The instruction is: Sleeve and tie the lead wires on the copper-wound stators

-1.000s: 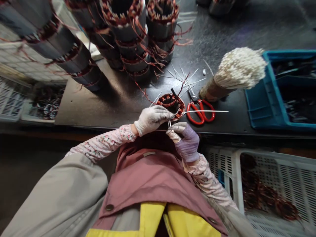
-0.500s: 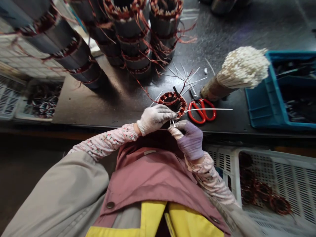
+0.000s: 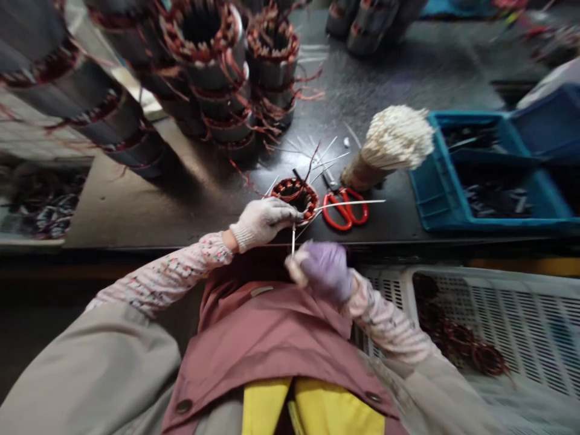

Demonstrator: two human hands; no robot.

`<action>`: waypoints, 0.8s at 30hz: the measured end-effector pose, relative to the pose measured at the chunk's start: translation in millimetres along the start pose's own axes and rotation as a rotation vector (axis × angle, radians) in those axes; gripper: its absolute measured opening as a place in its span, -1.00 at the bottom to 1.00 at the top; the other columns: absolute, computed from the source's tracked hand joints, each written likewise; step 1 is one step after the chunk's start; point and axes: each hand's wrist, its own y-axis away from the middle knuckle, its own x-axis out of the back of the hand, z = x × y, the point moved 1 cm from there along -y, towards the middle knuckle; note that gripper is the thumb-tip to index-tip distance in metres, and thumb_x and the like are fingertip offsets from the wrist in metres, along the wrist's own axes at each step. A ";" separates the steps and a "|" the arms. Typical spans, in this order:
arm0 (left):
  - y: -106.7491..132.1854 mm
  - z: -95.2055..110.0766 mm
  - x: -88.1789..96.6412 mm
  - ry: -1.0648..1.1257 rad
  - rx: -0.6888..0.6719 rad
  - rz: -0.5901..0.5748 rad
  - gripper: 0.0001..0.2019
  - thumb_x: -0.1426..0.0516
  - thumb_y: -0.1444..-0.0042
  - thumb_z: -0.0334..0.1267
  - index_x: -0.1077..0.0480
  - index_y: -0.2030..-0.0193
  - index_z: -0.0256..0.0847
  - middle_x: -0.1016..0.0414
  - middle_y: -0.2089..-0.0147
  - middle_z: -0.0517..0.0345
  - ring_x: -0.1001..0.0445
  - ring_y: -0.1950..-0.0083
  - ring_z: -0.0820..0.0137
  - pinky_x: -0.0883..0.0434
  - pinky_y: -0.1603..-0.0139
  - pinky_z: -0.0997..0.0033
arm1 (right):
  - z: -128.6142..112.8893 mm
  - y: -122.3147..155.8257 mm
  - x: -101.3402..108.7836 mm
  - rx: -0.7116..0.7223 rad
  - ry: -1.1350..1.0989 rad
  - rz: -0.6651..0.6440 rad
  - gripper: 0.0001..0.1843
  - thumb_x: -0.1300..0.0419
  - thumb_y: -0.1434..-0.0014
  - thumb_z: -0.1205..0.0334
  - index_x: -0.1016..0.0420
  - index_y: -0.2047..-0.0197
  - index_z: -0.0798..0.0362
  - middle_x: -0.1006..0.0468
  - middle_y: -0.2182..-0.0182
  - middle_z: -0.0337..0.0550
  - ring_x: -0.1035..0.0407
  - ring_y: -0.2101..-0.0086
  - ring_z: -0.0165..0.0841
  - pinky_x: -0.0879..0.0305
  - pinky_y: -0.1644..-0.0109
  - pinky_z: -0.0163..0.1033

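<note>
A motor stator [image 3: 310, 196] with copper windings stands near the table's front edge. My left hand [image 3: 265, 222], in a white glove, grips its near left rim. From that rim a white lacing cord [image 3: 293, 238] runs taut toward my body. My right hand [image 3: 324, 269], in a purple glove and blurred by motion, is closed on the cord's end, below the table edge. Another stretch of white cord [image 3: 356, 203] sticks out rightward from the stator. Just right of the stator lie red-handled scissors [image 3: 338, 211], partly under that cord.
Stacked stators [image 3: 222, 90] rise at the back left. A thick bundle of white cords [image 3: 399, 139] stands right of the scissors, beside a blue parts bin [image 3: 421, 205]. Loose cord pieces [image 3: 330, 154] lie behind the stator. A white crate [image 3: 525, 308] holding wound coils sits below right.
My right hand has drawn back from the stator toward my body, stretching the white cord. My left hand stays on the stator. The whole view has shifted.
</note>
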 end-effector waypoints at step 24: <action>-24.5 -33.0 34.2 -0.251 -0.280 -0.436 -0.67 -0.10 -0.29 -0.21 -0.45 -0.17 0.04 -0.57 -0.08 0.12 -0.45 0.05 0.37 -0.35 0.06 0.41 | 174.9 -20.9 45.6 -0.311 0.643 0.628 -0.65 -0.25 -0.21 0.05 -0.65 0.26 0.21 -0.52 0.35 0.11 -0.42 0.30 -0.31 -0.24 0.24 -0.14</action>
